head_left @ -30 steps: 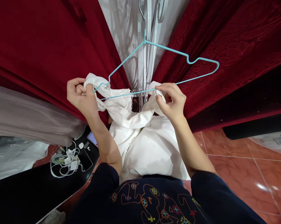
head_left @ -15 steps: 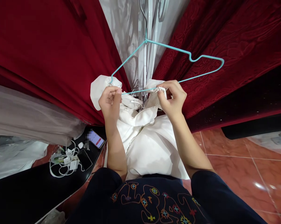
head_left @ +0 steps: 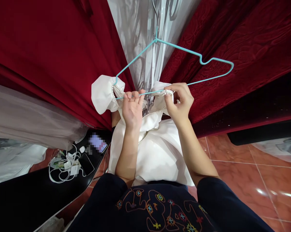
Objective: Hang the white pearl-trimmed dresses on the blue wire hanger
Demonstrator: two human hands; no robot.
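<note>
A turquoise clothes hanger (head_left: 178, 48) hangs from its hook before me. One puffed, pearl-edged sleeve of a white dress (head_left: 160, 151) sits over the hanger's left end. My left hand (head_left: 133, 111), palm facing me, has its fingers stretched up against the hanger's bottom bar; no thumb shows. Between thumb and fingers my right hand (head_left: 180, 100) pinches the dress's other pearl-trimmed shoulder part, close to the bar. The hanger's right end is bare. The dress skirt spreads below, between my forearms.
Red curtains (head_left: 51, 48) flank a pale grey cloth at the back. On the left a black bench (head_left: 39, 193) bears a lit phone (head_left: 98, 142), a dark phone (head_left: 86, 164) and tangled white cables (head_left: 63, 172). Reddish floor tiles (head_left: 232, 158) show at right.
My left hand has left the hanger's left end, moved right along the bottom bar and unfolded its fingers. The left sleeve now shows more fully. My right hand keeps its pinch.
</note>
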